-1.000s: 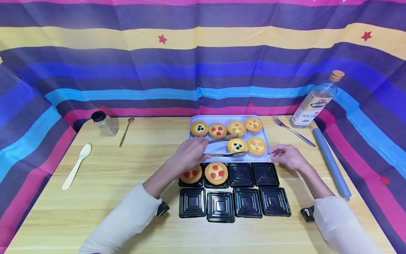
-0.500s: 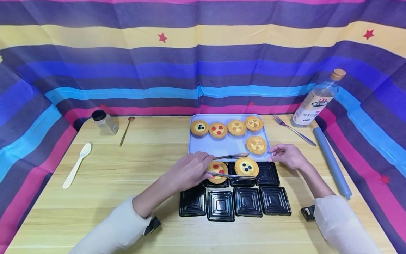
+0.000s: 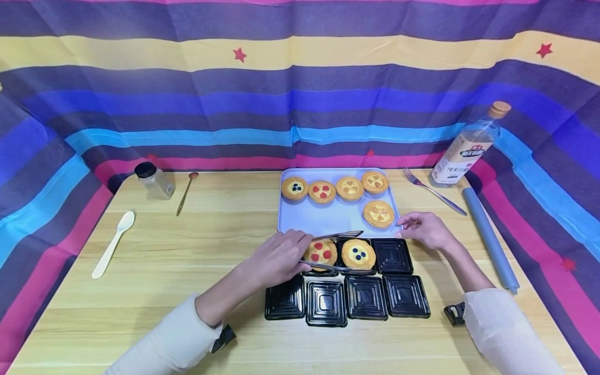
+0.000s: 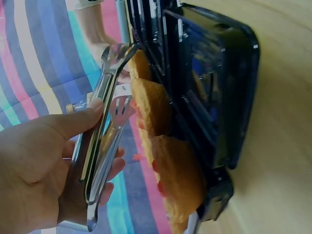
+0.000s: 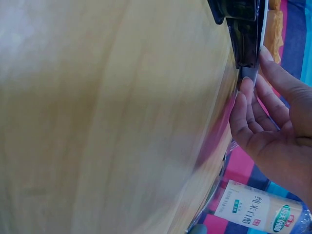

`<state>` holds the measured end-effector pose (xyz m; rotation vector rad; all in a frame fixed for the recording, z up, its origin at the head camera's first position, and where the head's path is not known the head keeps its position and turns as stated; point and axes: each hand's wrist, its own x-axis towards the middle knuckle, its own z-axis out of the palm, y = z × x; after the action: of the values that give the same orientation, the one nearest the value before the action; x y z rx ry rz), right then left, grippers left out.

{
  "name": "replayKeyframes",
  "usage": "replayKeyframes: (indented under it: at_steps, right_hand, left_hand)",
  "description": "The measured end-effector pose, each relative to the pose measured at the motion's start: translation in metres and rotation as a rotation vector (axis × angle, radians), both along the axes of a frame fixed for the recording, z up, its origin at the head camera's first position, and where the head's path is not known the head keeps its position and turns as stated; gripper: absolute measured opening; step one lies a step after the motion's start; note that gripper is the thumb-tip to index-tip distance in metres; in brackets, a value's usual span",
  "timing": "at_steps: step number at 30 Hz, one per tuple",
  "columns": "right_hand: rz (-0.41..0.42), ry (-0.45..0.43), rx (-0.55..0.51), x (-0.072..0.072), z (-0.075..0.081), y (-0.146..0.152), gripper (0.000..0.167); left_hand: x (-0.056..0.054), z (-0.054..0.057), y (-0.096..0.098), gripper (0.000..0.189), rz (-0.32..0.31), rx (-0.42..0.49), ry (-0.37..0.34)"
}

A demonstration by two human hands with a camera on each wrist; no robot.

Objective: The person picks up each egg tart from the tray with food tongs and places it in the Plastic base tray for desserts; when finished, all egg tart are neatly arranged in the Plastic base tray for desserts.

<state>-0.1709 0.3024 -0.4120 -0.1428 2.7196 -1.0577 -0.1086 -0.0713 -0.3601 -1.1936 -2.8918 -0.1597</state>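
My left hand [image 3: 281, 258] holds metal serving tongs [image 4: 80, 168] with thumb and fingers; in the head view their two arms stand apart on either side of a blueberry-topped tart [image 3: 358, 254]. That tart sits in a square black plastic tray of the back row. Left of it, partly behind the tongs, a tart with red berry pieces [image 3: 321, 250] rests in its own black tray. In the left wrist view another red-topped tart [image 4: 178, 175] shows nearer the hand. My right hand [image 3: 424, 230] pinches the front right corner of the pale serving tray [image 3: 323, 223].
Several tarts [image 3: 349, 188] lie on the pale tray. Bare black trays [image 3: 407, 297] form the front row. A fork [image 3: 436, 192], vinegar bottle [image 3: 461, 156] and grey roll [image 3: 489, 239] stand or lie right. Left are a shaker jar [image 3: 157, 182], small spoon [image 3: 186, 195] and pale spoon [image 3: 114, 245].
The tongs carried the blueberry tart from the pale tray toward me and down into a black tray; their arms now stand apart from it. My right hand stays at the tray corner.
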Motion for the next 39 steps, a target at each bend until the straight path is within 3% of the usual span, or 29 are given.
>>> replayKeyframes:
  at_steps: [6, 13, 19, 23, 31, 39]
  right_hand:
    - [0.001, -0.005, 0.018, -0.001, -0.001, 0.001, 0.037]
    - [0.003, -0.009, 0.013, 0.000, 0.000, 0.001, 0.038]
    - [0.002, -0.006, 0.013, 0.001, 0.001, 0.001, 0.039]
    - [0.000, -0.013, 0.008, 0.001, 0.001, 0.001, 0.038]
    - [-0.008, -0.016, 0.006, 0.001, 0.001, 0.000, 0.037]
    - [0.027, -0.050, 0.012, -0.004, 0.003, 0.002, 0.039]
  left_hand:
    - [-0.007, 0.012, 0.004, 0.058, -0.029, 0.053, -0.002]
    - [-0.033, 0.020, 0.025, 0.055, -0.003, 0.036, -0.020]
    - [-0.059, 0.019, 0.051, 0.064, 0.064, -0.042, -0.083]
    - [-0.071, 0.014, 0.066, 0.058, 0.079, -0.086, -0.080]
    - [-0.078, 0.008, 0.081, 0.046, 0.113, -0.110, -0.115]
    - [-0.077, 0.004, 0.084, 0.042, 0.110, -0.135, -0.087]
